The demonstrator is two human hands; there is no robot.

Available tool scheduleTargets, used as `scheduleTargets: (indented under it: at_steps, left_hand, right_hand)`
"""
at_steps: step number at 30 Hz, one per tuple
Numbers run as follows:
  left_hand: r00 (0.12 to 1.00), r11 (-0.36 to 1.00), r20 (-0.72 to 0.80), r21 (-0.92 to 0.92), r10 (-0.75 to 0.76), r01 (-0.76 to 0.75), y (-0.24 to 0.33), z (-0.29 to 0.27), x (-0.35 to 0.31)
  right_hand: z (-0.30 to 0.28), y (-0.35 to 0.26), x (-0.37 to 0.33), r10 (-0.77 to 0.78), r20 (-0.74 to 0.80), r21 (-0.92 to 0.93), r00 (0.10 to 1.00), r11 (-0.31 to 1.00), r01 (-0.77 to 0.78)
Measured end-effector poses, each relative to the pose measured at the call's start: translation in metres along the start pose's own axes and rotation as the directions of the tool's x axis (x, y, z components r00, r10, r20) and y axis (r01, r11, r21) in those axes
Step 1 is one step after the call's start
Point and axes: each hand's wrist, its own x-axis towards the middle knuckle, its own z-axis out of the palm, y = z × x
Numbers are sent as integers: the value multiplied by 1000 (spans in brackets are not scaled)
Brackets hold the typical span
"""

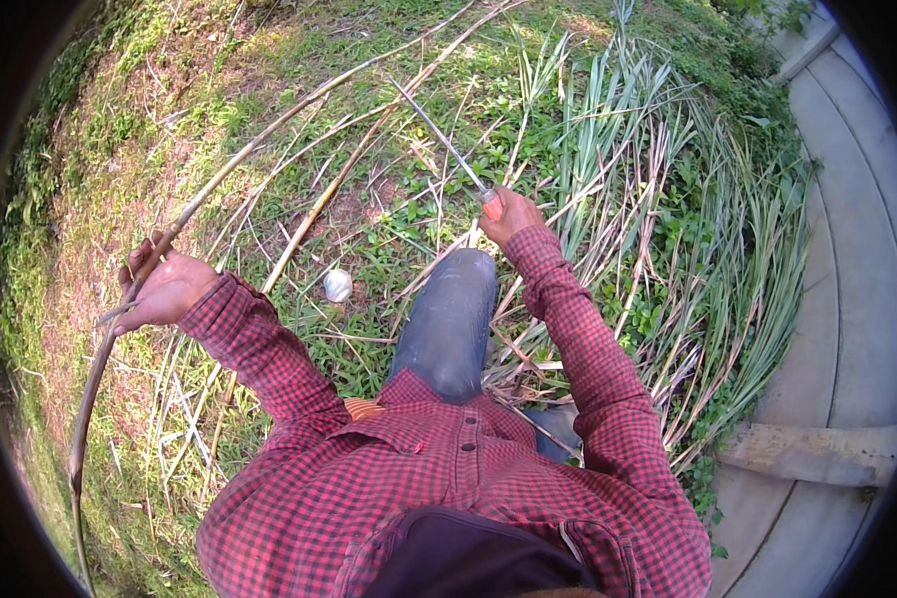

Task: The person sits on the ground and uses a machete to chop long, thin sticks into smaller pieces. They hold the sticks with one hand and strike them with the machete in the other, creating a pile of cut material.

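My left hand (174, 284) is at the left, palm turned up, its fingers curled round a long brown stalk (254, 145). The stalk bends from the lower left past my hand to the top of the view. In front of my raised knee, my right hand (511, 216) grips the orange-red handle of a long, thin-bladed knife (447, 147). Its blade points up and to the left, apart from the stalk in my left hand. Thin dry stems (319, 204) lie on the grass between my hands.
A heap of long green and dry leaves (648, 179) spreads along the right. Beyond it runs a grey panelled wall (807, 349) with a crosspiece (817, 453). A small white round thing (338, 286) lies on the grass left of my knee (448, 319).
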Motion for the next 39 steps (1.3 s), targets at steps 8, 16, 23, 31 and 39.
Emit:
scheduleTargets:
  at_steps: [8,16,23,31,39]
  left_hand:
    - [987,984,-65,-88,146,-152,1,20,30]
    - [885,889,322,-419,336,-185,60,33,16]
    - [777,806,480,-589,406,-57,91,24,34]
    - [886,865,386,-501,258,-34,90,-9,48]
    - [851,864,443,-503,282,-24,101,-14,47]
  right_hand:
    - [3,36,-17,72,-177,256,982,966,-25]
    - [-43,5,3,-90,-171,755,981,628,190]
    - [-64,-32,3,-148,-79,782,986,605,154]
    - [-63,-74,60,-68,178,879,982,460,-128]
    - [-39,-92,137,-33,359,863,933,394,-318]
